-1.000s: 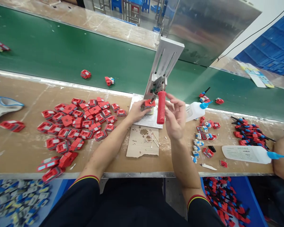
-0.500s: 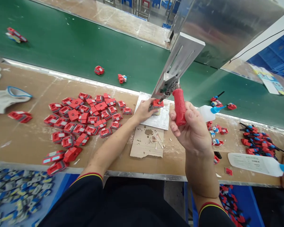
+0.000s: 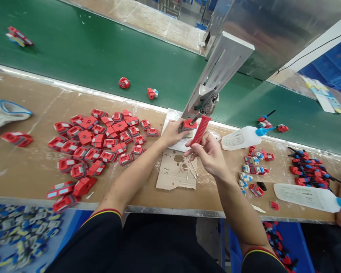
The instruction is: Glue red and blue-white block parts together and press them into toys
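Hands [image 3: 207, 151] on lever [image 3: 201, 130], bin [image 3: 298, 250] seemingly parts-filled

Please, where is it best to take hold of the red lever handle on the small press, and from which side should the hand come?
Probably the ribbed red handle, around its lower free end, from the near right side. It slants down toward the person from the press, and the right hand holds it so. The left hand steadies the red part beside it, so the left side is taken.
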`<action>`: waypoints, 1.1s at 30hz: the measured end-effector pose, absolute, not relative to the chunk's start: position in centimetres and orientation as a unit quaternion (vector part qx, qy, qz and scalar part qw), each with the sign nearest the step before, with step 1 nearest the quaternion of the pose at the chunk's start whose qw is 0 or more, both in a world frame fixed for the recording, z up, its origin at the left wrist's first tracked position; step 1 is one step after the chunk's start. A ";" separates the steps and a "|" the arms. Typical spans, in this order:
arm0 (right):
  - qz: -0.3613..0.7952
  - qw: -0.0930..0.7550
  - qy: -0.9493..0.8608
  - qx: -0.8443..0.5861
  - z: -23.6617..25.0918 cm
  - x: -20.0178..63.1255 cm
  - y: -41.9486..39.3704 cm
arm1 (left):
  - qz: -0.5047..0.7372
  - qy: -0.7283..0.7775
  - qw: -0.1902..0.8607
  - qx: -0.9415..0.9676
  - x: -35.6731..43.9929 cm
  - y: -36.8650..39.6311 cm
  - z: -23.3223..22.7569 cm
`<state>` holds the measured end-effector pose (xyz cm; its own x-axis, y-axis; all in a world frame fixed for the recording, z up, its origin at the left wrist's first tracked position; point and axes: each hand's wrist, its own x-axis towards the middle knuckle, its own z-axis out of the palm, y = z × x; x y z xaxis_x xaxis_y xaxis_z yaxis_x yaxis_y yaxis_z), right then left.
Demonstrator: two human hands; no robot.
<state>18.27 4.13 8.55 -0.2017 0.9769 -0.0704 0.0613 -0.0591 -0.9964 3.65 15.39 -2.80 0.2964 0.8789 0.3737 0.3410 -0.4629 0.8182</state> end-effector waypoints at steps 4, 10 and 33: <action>0.494 0.452 -0.567 -0.480 5.4 18.1 6.4 | 0.432 0.400 0.353 0.727 3.4 15.6 -2.9; 0.501 0.486 -0.569 -0.435 3.9 18.3 7.3 | 0.431 0.392 0.357 0.730 3.5 15.7 -3.0; 0.297 0.636 -0.509 -0.499 2.1 25.7 1.9 | 0.232 0.745 0.154 0.606 -11.6 29.8 3.4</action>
